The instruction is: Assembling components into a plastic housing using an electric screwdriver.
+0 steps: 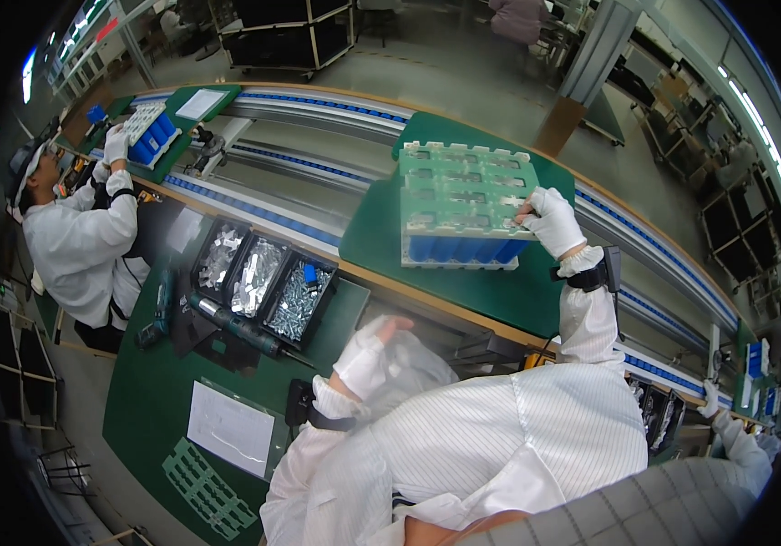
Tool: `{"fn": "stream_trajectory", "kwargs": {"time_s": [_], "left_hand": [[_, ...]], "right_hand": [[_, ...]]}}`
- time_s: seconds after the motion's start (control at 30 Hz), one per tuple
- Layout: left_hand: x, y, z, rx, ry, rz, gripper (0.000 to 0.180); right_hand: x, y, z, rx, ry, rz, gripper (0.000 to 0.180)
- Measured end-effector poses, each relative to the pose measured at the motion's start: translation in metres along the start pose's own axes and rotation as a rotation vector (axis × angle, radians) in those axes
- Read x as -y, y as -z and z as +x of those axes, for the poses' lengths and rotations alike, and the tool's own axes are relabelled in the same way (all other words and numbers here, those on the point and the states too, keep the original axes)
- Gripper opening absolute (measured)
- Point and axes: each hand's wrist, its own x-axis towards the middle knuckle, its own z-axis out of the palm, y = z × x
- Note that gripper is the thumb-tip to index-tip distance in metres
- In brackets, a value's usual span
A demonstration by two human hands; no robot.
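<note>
A block of blue cylindrical cells (463, 252) stands upright on a green board, capped by a pale green plastic frame (463, 187) with metal strips set in its slots. My right hand (550, 223), in a white fingerless glove, is at the frame's right front corner. Its fingers are pinched together there; whatever is between them is too small to make out. My left hand (365, 357), gloved the same way, hovers in front of my body near the bench edge. A translucent whitish blur (413, 364) lies beside it, and its fingers are mostly hidden or smeared.
Black bins (258, 278) of metal strips and screws sit at left, beside two power screwdrivers (227, 318). A paper sheet (231, 428) and a spare green frame (208, 489) lie nearer. Conveyor rails (290, 159) run past. A co-worker (81, 232) handles another blue block at far left.
</note>
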Motion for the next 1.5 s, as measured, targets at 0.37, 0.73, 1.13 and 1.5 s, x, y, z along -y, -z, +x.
{"fn": "stream_trajectory", "kwargs": {"time_s": [0.37,0.73,1.13,1.5], "left_hand": [[0.004,0.004,-0.002,-0.017,-0.023,-0.066,0.038],[0.009,0.011,-0.005,-0.051,-0.057,-0.090,0.032],[0.027,0.040,-0.012,-0.158,-0.165,-0.091,0.028],[-0.028,0.132,-0.017,-0.448,-0.449,-0.217,0.032]], "right_hand": [[-0.006,0.006,0.012,0.005,0.048,-0.070,0.030],[0.021,-0.004,0.084,0.131,-0.041,-0.274,0.039],[0.051,-0.016,0.038,0.222,0.208,-0.127,0.027],[0.034,0.017,-0.062,0.198,-0.047,0.262,0.010]]}}
